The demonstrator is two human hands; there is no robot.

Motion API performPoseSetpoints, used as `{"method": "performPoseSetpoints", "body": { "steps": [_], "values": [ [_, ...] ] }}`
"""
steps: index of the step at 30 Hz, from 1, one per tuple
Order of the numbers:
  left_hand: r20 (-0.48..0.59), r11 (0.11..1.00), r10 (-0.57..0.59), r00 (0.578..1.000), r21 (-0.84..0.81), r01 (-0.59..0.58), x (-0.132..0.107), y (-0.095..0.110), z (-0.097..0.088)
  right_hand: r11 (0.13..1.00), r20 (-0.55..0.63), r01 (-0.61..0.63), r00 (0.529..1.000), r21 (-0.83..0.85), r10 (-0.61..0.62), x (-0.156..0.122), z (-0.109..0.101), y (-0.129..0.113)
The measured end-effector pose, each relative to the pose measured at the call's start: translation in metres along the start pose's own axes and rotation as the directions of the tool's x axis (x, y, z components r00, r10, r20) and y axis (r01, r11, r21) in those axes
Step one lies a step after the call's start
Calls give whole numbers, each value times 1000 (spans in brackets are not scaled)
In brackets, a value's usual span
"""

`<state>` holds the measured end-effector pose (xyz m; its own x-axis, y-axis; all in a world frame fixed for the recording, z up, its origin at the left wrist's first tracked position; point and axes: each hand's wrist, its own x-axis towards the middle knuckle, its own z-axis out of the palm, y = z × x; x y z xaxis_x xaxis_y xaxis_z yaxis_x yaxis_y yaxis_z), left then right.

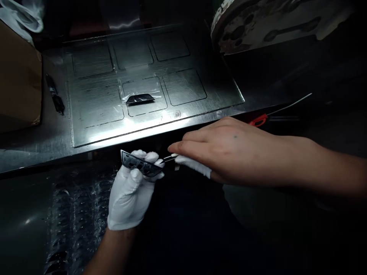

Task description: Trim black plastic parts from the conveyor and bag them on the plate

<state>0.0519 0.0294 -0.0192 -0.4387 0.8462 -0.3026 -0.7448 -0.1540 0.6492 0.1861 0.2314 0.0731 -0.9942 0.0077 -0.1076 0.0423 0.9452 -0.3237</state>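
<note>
My left hand (130, 191), in a white glove, is closed on a small black trapezoid plastic part (140, 163). The part is tilted, with moulded details and a pale edge facing up. Close to its right end, my right hand (223, 147) pinches a thin metal-tipped tool (169, 157). Its kind cannot be told, since the fingers hide most of it. That hand is bare except for white covering on the thumb. A similar black part (140, 98), under clear film, lies on the panel above my hands.
A clear panel (226, 100) with outlined rectangles lies on the metal bench. A carton (20, 76) and black pen (54, 94) are left. A red handle (259, 120) with a thin rod lies behind my right wrist. A worn round base (258, 28) stands upper right; film-wrapped parts (77, 214) lie lower left.
</note>
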Motion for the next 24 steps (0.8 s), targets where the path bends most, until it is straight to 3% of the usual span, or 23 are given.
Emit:
{"method": "performPoseSetpoints", "body": {
  "steps": [7, 24],
  "values": [
    [-102, 996, 64, 993, 64, -57, 0, 0, 6, 998, 129, 25, 991, -60, -18, 8, -2, -6],
    [-197, 972, 166, 966, 200, -126, 1, -5, 12, 992, 118, 54, 992, -117, -40, 7, 7, -4]
  ]
}}
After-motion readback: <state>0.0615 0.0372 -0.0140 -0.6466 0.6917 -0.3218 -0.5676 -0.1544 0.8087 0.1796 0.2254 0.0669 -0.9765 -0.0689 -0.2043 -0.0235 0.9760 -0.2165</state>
